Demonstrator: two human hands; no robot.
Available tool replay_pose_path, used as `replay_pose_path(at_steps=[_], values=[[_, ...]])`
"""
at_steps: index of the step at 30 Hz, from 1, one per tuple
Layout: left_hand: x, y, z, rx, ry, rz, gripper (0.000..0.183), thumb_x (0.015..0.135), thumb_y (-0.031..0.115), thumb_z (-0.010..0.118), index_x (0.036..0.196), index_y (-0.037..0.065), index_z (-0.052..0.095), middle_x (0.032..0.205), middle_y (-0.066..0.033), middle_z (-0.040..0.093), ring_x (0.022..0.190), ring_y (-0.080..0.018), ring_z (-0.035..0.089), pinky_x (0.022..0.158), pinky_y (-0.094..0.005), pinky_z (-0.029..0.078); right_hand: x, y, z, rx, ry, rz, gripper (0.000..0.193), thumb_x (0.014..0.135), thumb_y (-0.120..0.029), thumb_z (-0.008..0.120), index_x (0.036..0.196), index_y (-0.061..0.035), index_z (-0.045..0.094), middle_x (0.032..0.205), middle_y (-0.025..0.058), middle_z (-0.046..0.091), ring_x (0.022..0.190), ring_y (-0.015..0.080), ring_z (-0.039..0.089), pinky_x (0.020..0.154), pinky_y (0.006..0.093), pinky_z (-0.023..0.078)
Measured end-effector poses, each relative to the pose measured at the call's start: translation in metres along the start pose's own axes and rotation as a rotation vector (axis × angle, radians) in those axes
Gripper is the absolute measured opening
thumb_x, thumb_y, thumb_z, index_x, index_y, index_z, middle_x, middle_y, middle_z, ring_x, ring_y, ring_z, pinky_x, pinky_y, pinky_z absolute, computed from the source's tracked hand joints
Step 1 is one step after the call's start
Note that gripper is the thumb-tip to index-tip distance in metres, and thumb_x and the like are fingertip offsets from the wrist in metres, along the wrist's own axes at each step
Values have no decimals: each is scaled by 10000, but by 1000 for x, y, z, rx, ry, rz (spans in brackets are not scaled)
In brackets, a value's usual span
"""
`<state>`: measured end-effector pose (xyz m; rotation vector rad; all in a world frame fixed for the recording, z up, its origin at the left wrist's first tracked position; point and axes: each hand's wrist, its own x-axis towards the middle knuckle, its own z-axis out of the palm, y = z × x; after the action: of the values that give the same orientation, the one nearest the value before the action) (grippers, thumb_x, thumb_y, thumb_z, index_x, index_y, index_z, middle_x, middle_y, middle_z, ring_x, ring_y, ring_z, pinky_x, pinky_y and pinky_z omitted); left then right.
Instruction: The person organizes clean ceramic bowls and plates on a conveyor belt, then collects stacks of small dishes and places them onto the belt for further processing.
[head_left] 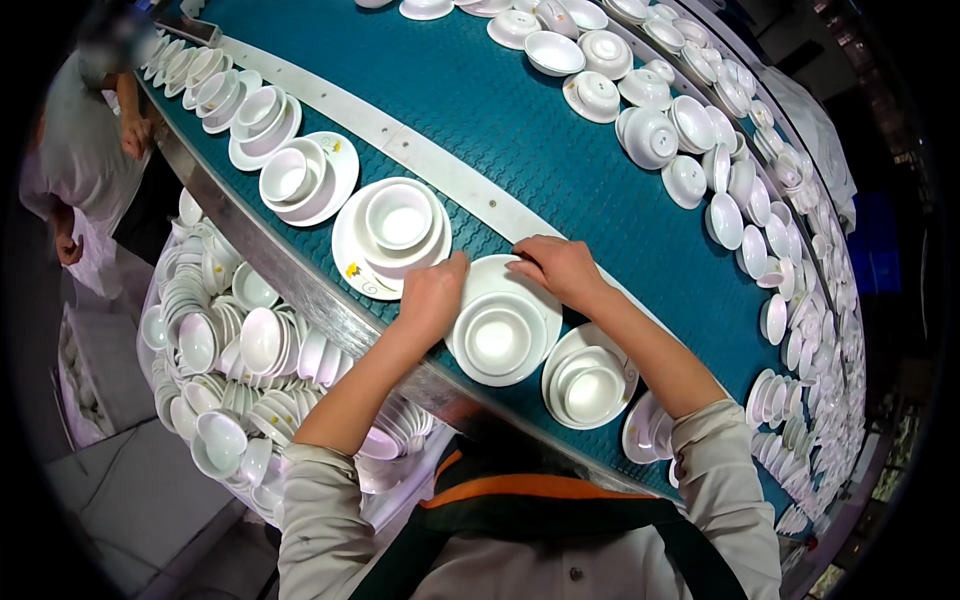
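Right in front of me on the green belt is a white plate carrying nested white bowls. My left hand is closed at the plate's left rim, its fingertips mostly hidden. At the far right rim, my right hand is closed with the thumb over the edge. Just left of my left hand is another plate with a yellow pattern, bearing stacked bowls. Below my right forearm, a similar set of bowls rests on its own plate.
A white divider rail runs along the green belt. Many loose bowls crowd its far right side. Below the metal edge, a container holds heaped dishes. Another person stands at the left.
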<state>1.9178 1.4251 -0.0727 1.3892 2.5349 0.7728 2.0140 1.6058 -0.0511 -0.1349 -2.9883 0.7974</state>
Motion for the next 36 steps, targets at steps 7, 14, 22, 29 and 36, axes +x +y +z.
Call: replay_pose_path(at_steps=[7,14,22,29,36], values=[[-11,5,-5,-120,23,-59,128,756,55,484,874,39,530,675,-182,559,632,-341,556,558,-401,431,30,0,23,18,-68,-223,310,745,-373,563,712,-69,519,635,76,521,630,263,527,539,349,411],[-11,5,-15,-141,34,-54,103,761,43,490,843,31,552,713,-184,566,642,-341,557,565,-391,432,25,17,18,523,42,214,220,832,-230,459,798,-36,558,701,79,602,575,216,579,556,315,448],[8,22,-24,-136,-18,-1,139,789,63,510,916,12,538,734,-190,579,657,-323,569,576,-348,433,-136,47,-64,346,284,515,204,815,-156,479,953,-37,570,822,110,613,699,206,595,639,291,462],[2,67,-36,-288,126,28,198,836,88,483,987,-31,532,886,-119,581,736,-178,536,632,-273,410,-325,41,-90,515,841,826,233,806,-127,507,1017,-28,524,809,94,591,720,163,581,619,273,474],[-42,265,4,-479,-129,359,164,796,40,490,949,-3,533,929,-126,562,882,-245,520,784,-328,387,-552,124,-43,816,1527,1316,406,786,-91,514,1115,83,353,826,176,555,705,203,600,532,296,529]])
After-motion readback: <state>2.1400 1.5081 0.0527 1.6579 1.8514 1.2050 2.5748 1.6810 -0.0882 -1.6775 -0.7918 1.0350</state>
